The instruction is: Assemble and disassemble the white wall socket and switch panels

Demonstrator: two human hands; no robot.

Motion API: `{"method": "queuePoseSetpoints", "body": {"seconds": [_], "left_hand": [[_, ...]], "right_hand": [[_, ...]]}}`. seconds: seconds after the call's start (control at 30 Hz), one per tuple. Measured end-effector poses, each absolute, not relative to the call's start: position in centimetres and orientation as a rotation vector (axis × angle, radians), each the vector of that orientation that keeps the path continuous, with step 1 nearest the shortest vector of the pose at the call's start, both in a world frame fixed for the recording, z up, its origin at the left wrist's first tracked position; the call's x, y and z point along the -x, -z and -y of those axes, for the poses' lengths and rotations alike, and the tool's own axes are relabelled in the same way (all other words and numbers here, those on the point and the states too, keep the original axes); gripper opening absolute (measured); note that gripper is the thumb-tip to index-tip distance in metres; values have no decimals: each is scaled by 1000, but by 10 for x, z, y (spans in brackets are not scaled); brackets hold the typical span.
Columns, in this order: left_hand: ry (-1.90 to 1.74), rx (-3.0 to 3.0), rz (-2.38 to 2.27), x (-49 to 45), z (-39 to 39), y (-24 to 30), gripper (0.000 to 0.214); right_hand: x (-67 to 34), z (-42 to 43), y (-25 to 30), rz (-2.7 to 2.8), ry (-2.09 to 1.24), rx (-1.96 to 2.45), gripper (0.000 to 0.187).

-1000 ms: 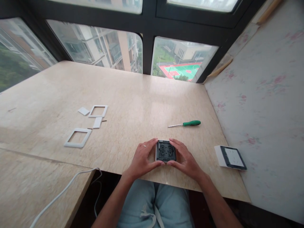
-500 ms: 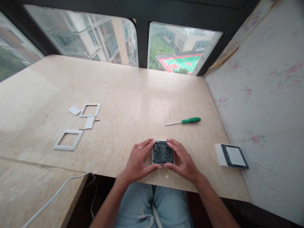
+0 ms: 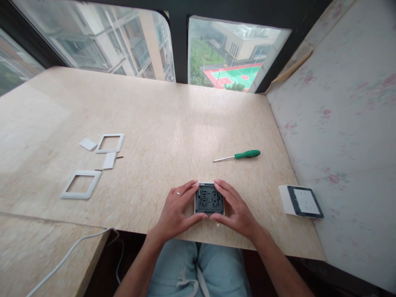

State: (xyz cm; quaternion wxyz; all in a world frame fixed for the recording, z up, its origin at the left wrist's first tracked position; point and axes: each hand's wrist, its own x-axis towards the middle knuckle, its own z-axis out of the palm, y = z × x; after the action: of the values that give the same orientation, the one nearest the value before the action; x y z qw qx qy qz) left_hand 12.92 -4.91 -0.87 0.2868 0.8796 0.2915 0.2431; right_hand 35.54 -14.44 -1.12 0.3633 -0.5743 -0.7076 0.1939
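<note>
A square wall switch [image 3: 209, 199], dark grey inside with a pale rim and two mechanisms showing, lies face up near the front edge of the stone-look counter. My left hand [image 3: 178, 208] grips its left side, fingertips at the far left corner and thumb at the near edge. Mirroring it on the right, my right hand [image 3: 235, 210] has fingers at the far right corner and its thumb at the near edge. Beyond the hands rests a green-handled screwdriver [image 3: 247, 154], its shaft pointing left.
At left lie two white frames [image 3: 93, 190], two small white plates [image 3: 109, 161] and small thin dark pieces. A white box with a socket face [image 3: 305, 201] stands at right by the papered wall. A white cable [image 3: 71, 249] crosses the lower left; windows border the back.
The view has shifted slightly, so most things sit a little further left or higher. Both hands keep the same hold on the wall switch.
</note>
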Motion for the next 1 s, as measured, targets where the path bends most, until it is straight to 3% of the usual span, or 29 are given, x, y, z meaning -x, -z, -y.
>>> {"method": "queuePoseSetpoints", "body": {"seconds": [0.43,1.0], "left_hand": [[-616,-2300,-817,-129,51,7,75],[-565,-2181,-852,-129,53,4,100]], "right_hand": [[-355,145,12,1803,-527,1478,84],[-360,148,21,1704,-616,1463,85]]}}
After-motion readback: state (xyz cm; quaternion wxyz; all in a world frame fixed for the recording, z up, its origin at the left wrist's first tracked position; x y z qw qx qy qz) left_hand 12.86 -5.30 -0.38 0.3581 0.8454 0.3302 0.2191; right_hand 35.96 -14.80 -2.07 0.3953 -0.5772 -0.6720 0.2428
